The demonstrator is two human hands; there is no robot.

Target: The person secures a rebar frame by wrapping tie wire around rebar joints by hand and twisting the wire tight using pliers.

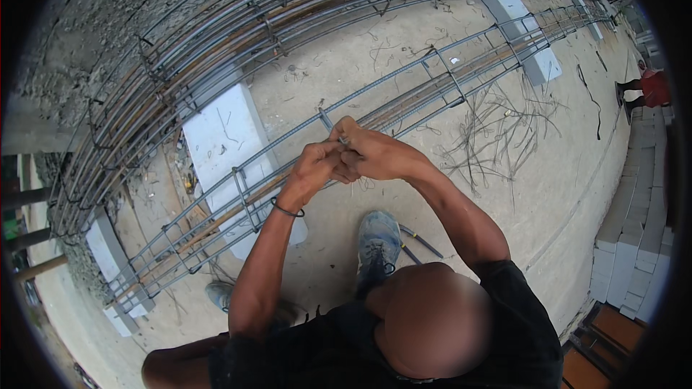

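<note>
My left hand (319, 163) and my right hand (381, 154) meet above a slim rebar cage (389, 86) laid across white blocks. The fingers of both hands are curled close together at a steel stirrup (325, 119). A short bit of grey metal shows at the right fingers, in line with that stirrup; what the left fingers pinch is hidden. Around my left wrist is a dark band (286, 209). Below the hands, a hand tool with dark, yellow-banded handles (421, 242) lies on the concrete beside my shoe (378, 235), its head out of sight.
More rebar cages (259, 21) are piled along the rough wall. White blocks (230, 140) support the steel. Loose tie wires (497, 129) are scattered on the concrete floor (546, 194). Stacked pale blocks (630, 248) line the right side, near another person in red (655, 88).
</note>
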